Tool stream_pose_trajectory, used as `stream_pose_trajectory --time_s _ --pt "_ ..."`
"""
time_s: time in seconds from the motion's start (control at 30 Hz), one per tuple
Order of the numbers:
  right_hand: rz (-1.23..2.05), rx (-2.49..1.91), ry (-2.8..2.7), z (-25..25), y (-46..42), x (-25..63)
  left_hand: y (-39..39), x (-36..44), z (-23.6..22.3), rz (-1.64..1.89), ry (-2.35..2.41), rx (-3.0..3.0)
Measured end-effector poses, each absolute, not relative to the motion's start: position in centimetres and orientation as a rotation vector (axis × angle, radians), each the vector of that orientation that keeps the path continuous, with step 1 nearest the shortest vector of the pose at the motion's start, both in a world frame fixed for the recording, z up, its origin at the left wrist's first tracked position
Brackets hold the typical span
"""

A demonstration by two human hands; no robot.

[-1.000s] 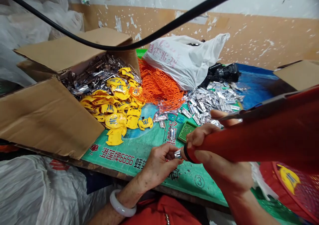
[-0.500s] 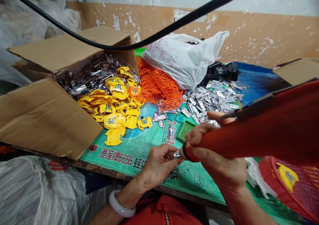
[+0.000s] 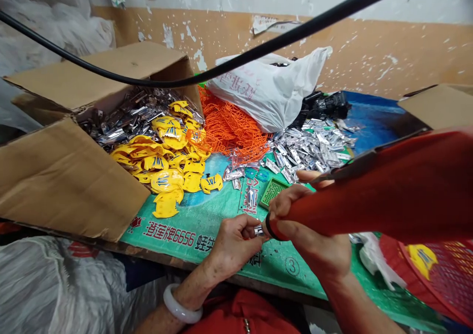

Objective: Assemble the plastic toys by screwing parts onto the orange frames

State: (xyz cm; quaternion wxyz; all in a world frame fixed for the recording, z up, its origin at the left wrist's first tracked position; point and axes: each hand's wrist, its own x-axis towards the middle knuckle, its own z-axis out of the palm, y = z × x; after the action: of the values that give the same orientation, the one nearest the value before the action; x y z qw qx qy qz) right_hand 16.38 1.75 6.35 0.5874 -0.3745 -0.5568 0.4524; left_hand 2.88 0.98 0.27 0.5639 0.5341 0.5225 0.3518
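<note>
My right hand [image 3: 314, 240] is wrapped round the front end of a big red power tool [image 3: 388, 191] that fills the right side of the view. Its metal tip [image 3: 259, 230] points left at my left hand [image 3: 232, 245]. My left hand is pinched shut on a small silver part held against that tip; most of the part is hidden by the fingers. A white bangle [image 3: 179, 307] sits on my left wrist. Both hands hover over a green printed sack cloth [image 3: 207, 220] near the table's front edge.
An open cardboard box [image 3: 70, 171] at left spills silver pieces and yellow plastic shapes [image 3: 166, 161]. Orange netting [image 3: 229, 127], a white plastic bag [image 3: 266, 87] and a heap of silver parts [image 3: 314, 147] lie behind. A small green grid tray [image 3: 272, 192], a red basket [image 3: 439, 275] and a black cable [image 3: 221, 63] are near.
Both hands and the tool have shifted slightly left and down together. The grips have not changed.
</note>
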Motion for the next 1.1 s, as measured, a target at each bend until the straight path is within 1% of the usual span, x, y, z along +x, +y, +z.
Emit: stream_pose_trajectory --time_s 0.3,0.5,0.77,0.9,1.03,1.1 --pt "1.182 -0.743 -1.116 7.6 1.9 16.1 0.9 2.5 0.7 0.838 1.258 1.433" --pt "1.083 -0.796 -1.080 9.3 1.5 16.9 0.7 2.2 0.9 0.818 1.272 1.470" --pt "0.749 -1.161 -1.099 8.4 3.4 19.0 0.4 1.7 1.2 0.828 1.209 1.267" --pt "0.457 -1.309 -1.144 8.1 3.8 18.7 0.4 1.4 1.3 0.792 1.091 1.174" --pt "-0.023 -1.463 -1.434 9.5 -0.6 20.0 0.4 2.2 2.9 0.836 0.976 1.139" --pt "0.041 -1.413 -1.752 10.9 -4.1 21.7 1.0 3.5 4.0 0.807 0.884 1.159"
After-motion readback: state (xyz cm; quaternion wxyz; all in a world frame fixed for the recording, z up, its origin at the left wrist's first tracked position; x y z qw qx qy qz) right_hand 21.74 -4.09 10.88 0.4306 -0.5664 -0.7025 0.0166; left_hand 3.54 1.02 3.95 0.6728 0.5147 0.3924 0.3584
